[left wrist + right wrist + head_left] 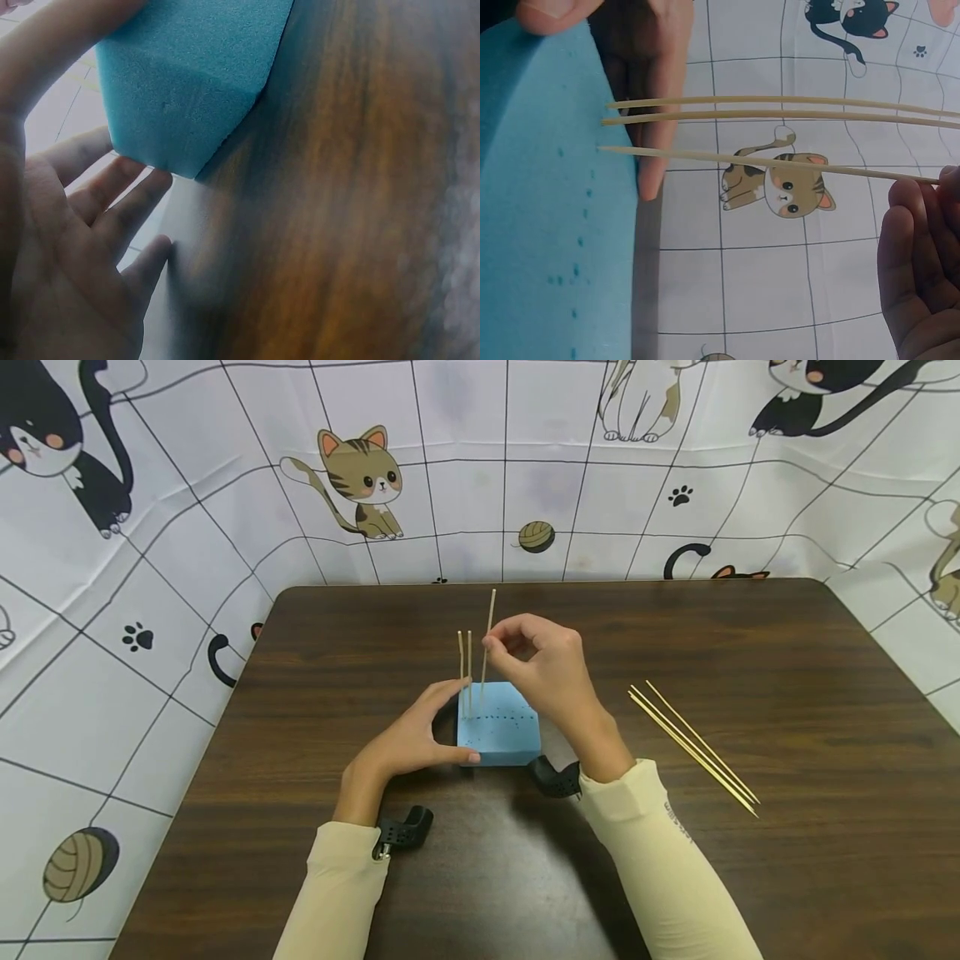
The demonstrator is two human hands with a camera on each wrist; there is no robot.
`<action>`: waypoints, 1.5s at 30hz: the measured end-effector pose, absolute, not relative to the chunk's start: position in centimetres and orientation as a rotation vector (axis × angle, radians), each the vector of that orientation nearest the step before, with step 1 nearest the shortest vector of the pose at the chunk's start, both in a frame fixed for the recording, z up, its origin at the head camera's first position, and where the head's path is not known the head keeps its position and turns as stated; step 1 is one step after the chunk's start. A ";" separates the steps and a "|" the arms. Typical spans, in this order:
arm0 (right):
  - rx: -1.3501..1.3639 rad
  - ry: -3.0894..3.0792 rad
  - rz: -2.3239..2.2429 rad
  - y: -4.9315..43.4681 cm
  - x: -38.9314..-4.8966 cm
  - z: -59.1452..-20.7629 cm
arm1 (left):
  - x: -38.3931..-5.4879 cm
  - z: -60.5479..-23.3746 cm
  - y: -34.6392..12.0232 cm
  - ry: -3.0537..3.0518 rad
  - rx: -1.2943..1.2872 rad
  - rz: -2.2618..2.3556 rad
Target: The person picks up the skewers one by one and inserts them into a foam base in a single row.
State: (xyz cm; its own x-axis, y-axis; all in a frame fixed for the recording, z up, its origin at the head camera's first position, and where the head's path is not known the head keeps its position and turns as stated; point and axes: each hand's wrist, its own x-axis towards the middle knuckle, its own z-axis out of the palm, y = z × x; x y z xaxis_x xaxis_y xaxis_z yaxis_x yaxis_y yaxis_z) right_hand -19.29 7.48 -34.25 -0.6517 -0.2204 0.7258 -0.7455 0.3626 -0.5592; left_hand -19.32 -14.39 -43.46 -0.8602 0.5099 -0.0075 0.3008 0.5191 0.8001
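Observation:
A light blue foam block (pixel 500 745) with rows of small holes sits on the table. My left hand (pixel 405 731) holds it at its left side, thumb at the front and fingers along the left and back. Two thin bamboo skewers (pixel 469 652) stand upright in the block near its left edge. Between thumb and index finger my right hand (pixel 547 672) pinches a third skewer (pixel 492 606), slightly tilted. In the right wrist view, the pointed tip of this skewer (pixel 780 163) is right at the block's top, beside the two standing ones.
Several loose skewers (pixel 693 747) lie slantwise on the dark wooden table (pixel 825 693), right of my right arm. A white cloth with cat pictures (pixel 465 493) hangs behind the table and spreads along its sides.

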 end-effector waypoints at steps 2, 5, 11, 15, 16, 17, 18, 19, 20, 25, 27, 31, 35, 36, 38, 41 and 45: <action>0.834 -2.106 1.260 7.5 -19.2 -34.5 | -19.3 -43.5 -14.4 2.520 0.688 1.255; 0.845 -2.126 1.253 7.4 -19.2 -34.8 | -19.3 -43.6 -14.3 2.519 0.686 1.256; 0.860 -2.159 1.259 7.2 -19.0 -35.5 | -19.3 -43.5 -14.3 2.513 0.681 1.255; 0.890 -2.171 1.276 7.1 -18.8 -36.0 | -19.4 -43.4 -14.3 2.514 0.683 1.251; 0.895 -2.172 1.280 7.1 -18.8 -36.1 | -19.4 -43.4 -14.3 2.516 0.685 1.251; 0.898 -2.170 1.284 7.1 -18.8 -36.2 | -19.4 -43.4 -14.3 2.515 0.685 1.251; 0.899 -2.168 1.287 7.1 -18.8 -36.3 | -19.5 -43.4 -14.3 2.517 0.685 1.247; 0.898 -2.165 1.293 7.1 -18.8 -36.4 | -19.5 -43.3 -14.3 2.517 0.689 1.247; 0.896 -2.162 1.303 7.1 -18.8 -36.4 | -19.5 -43.3 -14.3 2.518 0.690 1.247; 0.901 -2.162 1.303 7.1 -18.7 -36.6 | -19.5 -43.4 -14.3 2.528 0.690 1.242; 0.902 -2.167 1.294 7.0 -18.7 -36.7 | -19.5 -43.5 -14.3 2.526 0.686 1.238; 0.896 -2.169 1.304 6.9 -18.6 -36.8 | -19.5 -43.5 -14.4 2.519 0.685 1.239; 0.878 -2.178 1.344 7.2 -18.5 -36.8 | -19.5 -43.4 -14.5 2.518 0.675 1.244; 0.867 -2.185 1.353 7.3 -18.5 -36.8 | -19.4 -43.4 -14.5 2.520 0.673 1.243; 0.824 -2.210 1.370 7.7 -18.4 -36.7 | -19.4 -43.3 -14.4 2.518 0.672 1.240; 0.737 -2.262 1.397 8.6 -18.4 -36.8 | -19.4 -43.3 -14.3 2.522 0.686 1.234; 0.602 -2.331 1.435 10.2 -18.5 -37.5 | -19.4 -43.2 -14.2 2.522 0.701 1.242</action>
State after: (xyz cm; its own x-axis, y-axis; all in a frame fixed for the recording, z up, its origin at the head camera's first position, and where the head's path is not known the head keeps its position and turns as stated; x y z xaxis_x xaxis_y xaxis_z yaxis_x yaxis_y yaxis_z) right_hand -18.54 10.20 -37.48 -0.8537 -0.1770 0.4898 -0.5170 0.4011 -0.7562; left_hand -19.35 -14.20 -43.22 -0.8549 0.5188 -0.0065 0.3111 0.5225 0.7939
